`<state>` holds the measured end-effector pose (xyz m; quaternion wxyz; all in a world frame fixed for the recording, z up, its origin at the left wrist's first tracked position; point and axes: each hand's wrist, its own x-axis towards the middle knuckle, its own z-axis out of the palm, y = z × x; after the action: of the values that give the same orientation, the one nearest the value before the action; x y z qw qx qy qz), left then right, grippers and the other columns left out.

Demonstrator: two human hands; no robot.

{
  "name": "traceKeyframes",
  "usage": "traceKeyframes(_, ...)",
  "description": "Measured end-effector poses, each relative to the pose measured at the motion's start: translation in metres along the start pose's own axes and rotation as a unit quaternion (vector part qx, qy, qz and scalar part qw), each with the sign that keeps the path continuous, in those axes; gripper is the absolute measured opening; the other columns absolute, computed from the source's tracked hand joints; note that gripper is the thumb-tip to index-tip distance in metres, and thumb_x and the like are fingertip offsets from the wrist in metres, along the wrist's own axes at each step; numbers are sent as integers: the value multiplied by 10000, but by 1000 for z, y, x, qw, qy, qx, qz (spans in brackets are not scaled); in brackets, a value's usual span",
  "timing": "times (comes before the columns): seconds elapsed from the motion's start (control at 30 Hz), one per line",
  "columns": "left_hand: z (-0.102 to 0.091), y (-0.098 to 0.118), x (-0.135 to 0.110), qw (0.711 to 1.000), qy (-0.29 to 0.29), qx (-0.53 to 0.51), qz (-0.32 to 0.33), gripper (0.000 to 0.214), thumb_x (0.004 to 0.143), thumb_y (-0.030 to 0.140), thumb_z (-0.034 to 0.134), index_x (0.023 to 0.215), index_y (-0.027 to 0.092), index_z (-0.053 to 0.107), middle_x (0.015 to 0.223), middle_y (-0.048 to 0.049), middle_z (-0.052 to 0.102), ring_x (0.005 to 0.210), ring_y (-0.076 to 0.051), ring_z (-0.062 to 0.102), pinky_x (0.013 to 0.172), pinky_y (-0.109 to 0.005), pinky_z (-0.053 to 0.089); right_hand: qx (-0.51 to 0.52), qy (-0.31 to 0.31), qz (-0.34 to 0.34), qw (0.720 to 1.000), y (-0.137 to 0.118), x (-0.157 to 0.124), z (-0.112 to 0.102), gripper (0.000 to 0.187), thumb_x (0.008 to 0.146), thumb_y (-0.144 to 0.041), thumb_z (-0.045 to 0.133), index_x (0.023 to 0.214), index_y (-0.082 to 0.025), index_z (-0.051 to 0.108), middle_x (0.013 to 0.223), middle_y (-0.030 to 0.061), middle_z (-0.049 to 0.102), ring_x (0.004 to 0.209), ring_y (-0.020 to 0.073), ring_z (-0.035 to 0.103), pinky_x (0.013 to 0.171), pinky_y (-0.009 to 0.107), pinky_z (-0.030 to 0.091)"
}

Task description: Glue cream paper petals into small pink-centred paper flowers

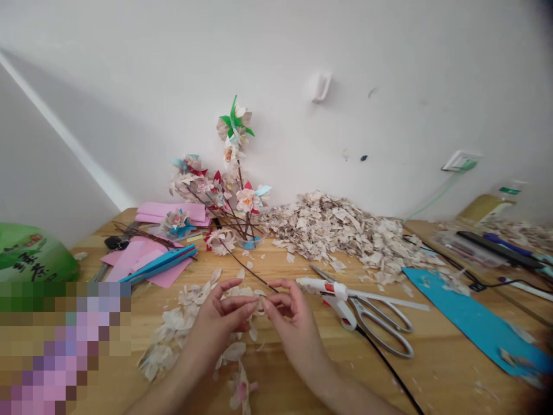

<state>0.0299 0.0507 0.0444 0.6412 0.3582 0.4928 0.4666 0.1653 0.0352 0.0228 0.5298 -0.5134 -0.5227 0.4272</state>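
Observation:
In the middle of the head view, my left hand (227,308) and my right hand (290,314) meet, fingertips pinched on a small pale dried petal (261,304). Most of that petal is hidden by my fingers. Loose pale petals (179,323) lie under and left of my left hand. Behind the hands, a handmade flower (222,241) on a thin brown twig (247,268) lies on the table, its stem reaching toward my right fingers. Just right of my right hand lies a white glue gun (334,294), with grey-handled scissors (380,325) beside it. A pinkish bloom (241,391) lies between my forearms.
Several petal flowers on twigs stand in a clear cup (254,241) near the wall. A large heap of dried petals (341,227) lies behind. Pink sheets (173,213) and a blue strip (159,264) are left, a blue sheet (470,323) right. The black cord (389,366) crosses the front right.

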Motion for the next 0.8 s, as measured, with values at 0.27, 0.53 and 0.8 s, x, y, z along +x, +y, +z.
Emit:
traceKeyframes(0.27,-2,-2,-1,1000,5,-17,-4,709,524,205,793,1119,165,411,719,-33,744,517,-98,609,453,-182,480,9,29,-2,1000,4,1,4,205,776,-278,567,919,-232,429,695,-31,614,657,156,596,627,265,434)
traceKeyframes(0.53,2,-1,0,1000,8,-22,2,635,551,259,770,1082,164,436,575,33,688,432,-81,566,444,-183,478,37,14,0,999,3,0,2,233,774,-334,590,917,-227,442,721,-11,625,698,171,602,668,301,456)
traceKeyframes(0.8,2,0,0,999,39,-23,-10,571,550,215,776,1034,180,474,591,13,674,561,-135,631,431,-185,478,-5,-12,0,1000,-9,-5,-28,157,778,-352,581,796,-224,492,718,-2,614,673,165,585,616,270,449)
